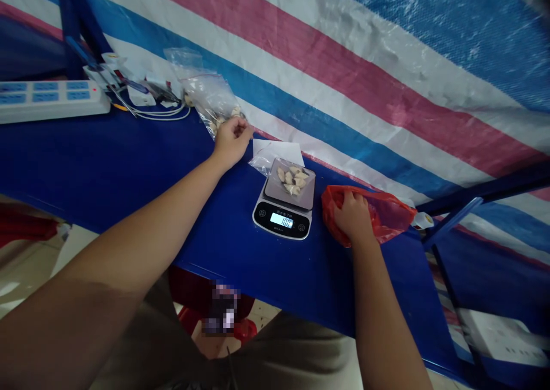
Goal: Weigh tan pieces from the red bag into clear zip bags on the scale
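Observation:
My left hand (234,139) is at the near end of a clear zip bag (210,95) holding pale pieces, its fingers curled together; what they hold, if anything, I cannot make out. In the middle stands a white kitchen scale (281,221) with a lit display that appears to read 10.0. A clear bag of pale, dark-edged slices (293,179), like dried mushroom, lies on its plate. To the right of the scale, my right hand (354,215) reaches into the mouth of a red plastic bag (391,212). Its fingertips are hidden inside.
A white card (283,149) lies behind the scale. On the left of the blue table (129,161) are a power strip (51,101), tweezers (122,98) and white cables (167,114). A striped sheet (301,52) hangs behind. Blue metal posts stand at both ends.

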The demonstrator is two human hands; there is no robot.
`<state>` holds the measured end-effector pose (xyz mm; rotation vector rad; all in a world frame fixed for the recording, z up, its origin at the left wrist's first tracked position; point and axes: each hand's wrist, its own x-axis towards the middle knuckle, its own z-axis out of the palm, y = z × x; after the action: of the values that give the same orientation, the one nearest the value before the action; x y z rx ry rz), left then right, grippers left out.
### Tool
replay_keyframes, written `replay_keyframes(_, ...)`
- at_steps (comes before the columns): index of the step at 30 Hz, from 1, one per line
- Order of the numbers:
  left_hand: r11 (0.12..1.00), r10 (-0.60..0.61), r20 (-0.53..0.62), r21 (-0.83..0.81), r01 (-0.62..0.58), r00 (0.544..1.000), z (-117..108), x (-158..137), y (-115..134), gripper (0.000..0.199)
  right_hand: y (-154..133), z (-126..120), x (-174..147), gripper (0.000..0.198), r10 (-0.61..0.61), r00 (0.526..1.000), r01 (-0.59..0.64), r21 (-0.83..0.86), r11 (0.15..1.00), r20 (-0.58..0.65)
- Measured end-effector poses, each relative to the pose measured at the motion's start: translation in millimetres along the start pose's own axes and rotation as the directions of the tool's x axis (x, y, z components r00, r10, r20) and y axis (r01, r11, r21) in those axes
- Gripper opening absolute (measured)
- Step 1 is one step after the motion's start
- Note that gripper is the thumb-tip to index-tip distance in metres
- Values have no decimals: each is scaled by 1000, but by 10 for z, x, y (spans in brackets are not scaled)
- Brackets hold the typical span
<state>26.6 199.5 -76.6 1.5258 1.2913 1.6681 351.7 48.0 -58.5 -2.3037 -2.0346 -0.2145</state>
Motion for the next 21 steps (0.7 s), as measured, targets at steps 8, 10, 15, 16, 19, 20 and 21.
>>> replay_keyframes(8, 991, -100, 420, 119, 55, 902, -121, -207, 537, 25, 59, 64, 41, 46, -6, 999, 9, 54, 998, -48)
replay_keyframes(10, 988, -82, 454, 154, 13, 887, -105, -306, 640, 28, 77, 79, 44, 46, -9, 998, 13, 70, 997, -56)
replay_keyframes(15, 982, 9, 437, 168, -91, 899, -110, -222, 797, 19, 93, 107, 50, 45, -32, 996, 39, 91, 995, -83)
replay_keyframes(16, 970, 34, 430, 204, -134, 902, -148, -98, 824, 18, 95, 113, 53, 45, -34, 996, 42, 94, 995, -85)
replay_keyframes(19, 866, 128, 429, 391, -311, 894, -338, 457, 886, 16, 106, 127, 64, 43, -29, 996, 38, 109, 993, -87)
replay_keyframes(20, 812, 163, 428, 454, -368, 889, -411, 663, 890, 16, 112, 131, 67, 43, -32, 995, 43, 115, 992, -89)
replay_keyframes(21, 759, 189, 425, 508, -406, 885, -481, 850, 884, 18, 119, 136, 69, 42, -38, 995, 49, 121, 991, -95)
